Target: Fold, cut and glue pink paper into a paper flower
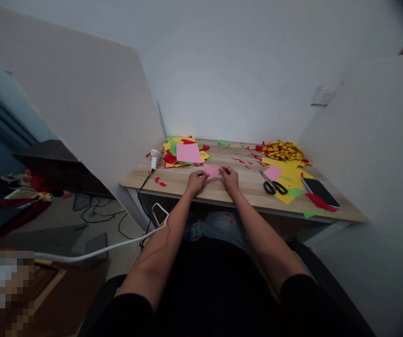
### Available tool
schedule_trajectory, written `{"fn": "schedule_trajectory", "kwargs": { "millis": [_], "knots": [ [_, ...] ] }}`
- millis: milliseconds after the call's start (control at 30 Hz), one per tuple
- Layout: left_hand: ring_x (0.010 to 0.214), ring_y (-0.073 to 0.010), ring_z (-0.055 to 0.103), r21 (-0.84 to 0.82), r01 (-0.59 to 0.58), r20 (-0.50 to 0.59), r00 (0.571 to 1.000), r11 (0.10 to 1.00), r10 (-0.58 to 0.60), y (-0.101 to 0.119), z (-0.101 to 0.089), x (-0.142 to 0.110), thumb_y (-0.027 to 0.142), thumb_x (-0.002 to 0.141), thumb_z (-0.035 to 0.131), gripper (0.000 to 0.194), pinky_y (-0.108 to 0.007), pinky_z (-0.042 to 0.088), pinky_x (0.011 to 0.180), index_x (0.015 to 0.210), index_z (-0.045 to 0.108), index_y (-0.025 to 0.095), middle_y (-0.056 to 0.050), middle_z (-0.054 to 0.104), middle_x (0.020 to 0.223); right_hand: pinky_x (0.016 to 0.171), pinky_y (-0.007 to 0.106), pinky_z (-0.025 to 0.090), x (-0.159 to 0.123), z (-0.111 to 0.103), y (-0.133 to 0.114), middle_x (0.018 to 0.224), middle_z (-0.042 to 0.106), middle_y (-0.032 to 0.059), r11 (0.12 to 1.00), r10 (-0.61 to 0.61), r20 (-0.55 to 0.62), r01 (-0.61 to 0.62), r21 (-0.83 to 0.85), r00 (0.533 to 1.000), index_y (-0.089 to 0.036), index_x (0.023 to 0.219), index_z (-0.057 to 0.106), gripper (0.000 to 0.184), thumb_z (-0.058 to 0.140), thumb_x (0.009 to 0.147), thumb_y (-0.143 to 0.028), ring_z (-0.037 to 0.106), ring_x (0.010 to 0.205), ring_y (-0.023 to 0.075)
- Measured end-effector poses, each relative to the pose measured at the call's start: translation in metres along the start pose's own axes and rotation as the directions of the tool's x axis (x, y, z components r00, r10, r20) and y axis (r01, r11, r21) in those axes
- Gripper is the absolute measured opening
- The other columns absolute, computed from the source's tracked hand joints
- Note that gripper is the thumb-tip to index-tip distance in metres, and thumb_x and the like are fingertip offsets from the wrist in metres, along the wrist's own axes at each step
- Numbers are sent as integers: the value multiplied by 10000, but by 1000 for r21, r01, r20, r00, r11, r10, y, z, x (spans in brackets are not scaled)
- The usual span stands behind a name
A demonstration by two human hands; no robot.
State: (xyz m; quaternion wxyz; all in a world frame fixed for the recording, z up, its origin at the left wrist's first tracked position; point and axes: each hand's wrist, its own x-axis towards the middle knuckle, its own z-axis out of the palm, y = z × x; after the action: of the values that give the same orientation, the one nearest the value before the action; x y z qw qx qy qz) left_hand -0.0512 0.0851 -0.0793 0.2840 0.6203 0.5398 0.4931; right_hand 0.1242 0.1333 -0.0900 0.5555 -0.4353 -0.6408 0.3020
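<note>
Between my two hands, just above the front of the wooden table (pixel 173 181), is a small piece of pink paper (pixel 212 172). My left hand (pixel 197 181) pinches its left side, fingers closed. On the opposite side my right hand (pixel 229 178) grips the paper between thumb and fingers. A larger pink sheet (pixel 189 153) lies behind my left hand on a pile of yellow, red and green paper. To the right of my right hand rest dark-handled scissors (pixel 274 187), blades partly over another pink piece (pixel 273 172) and yellow paper (pixel 294 177).
A heap of folded yellow paper pieces (pixel 283 151) sits at the back right. A phone (pixel 321 192) lies near the right edge, partly under red paper (pixel 320 202). At the left stands a white glue gun (pixel 154 159) with a black cord. White panels (pixel 117 103) flank the table.
</note>
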Motion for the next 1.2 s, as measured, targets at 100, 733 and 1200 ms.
{"fn": "schedule_trajectory", "kwargs": {
  "millis": [100, 733, 1200],
  "knots": [
    [1004, -218, 657, -62, 11, -37, 999, 998, -14, -3, -2, 0, 381, 949, 621, 340, -409, 577, 854, 1192, 623, 143, -80, 651, 1172, 823, 392, 581, 1, 5, 0, 1148, 657, 73, 999, 39, 34, -40, 31, 999, -160, 1203, 613, 324, 629, 956, -369, 664, 954, 191],
    [938, -187, 664, -189, 123, 115, 988, 974, -102, -6, 4, -1, 360, 950, 625, 310, -374, 587, 802, 1170, 624, 141, -75, 660, 1121, 813, 385, 584, -7, 2, -5, 1178, 655, 64, 970, 194, 275, -226, 90, 942, -149, 1178, 637, 329, 647, 941, -376, 663, 982, 219],
    [994, -205, 657, -116, 47, 30, 999, 992, -44, 0, 5, -3, 357, 946, 630, 312, -402, 578, 849, 1174, 626, 145, -81, 653, 1160, 716, 324, 587, -4, 0, -14, 1058, 669, 54, 926, 266, 102, -284, 248, 958, -153, 1160, 622, 300, 609, 970, -384, 665, 837, 154]
  ]
}}
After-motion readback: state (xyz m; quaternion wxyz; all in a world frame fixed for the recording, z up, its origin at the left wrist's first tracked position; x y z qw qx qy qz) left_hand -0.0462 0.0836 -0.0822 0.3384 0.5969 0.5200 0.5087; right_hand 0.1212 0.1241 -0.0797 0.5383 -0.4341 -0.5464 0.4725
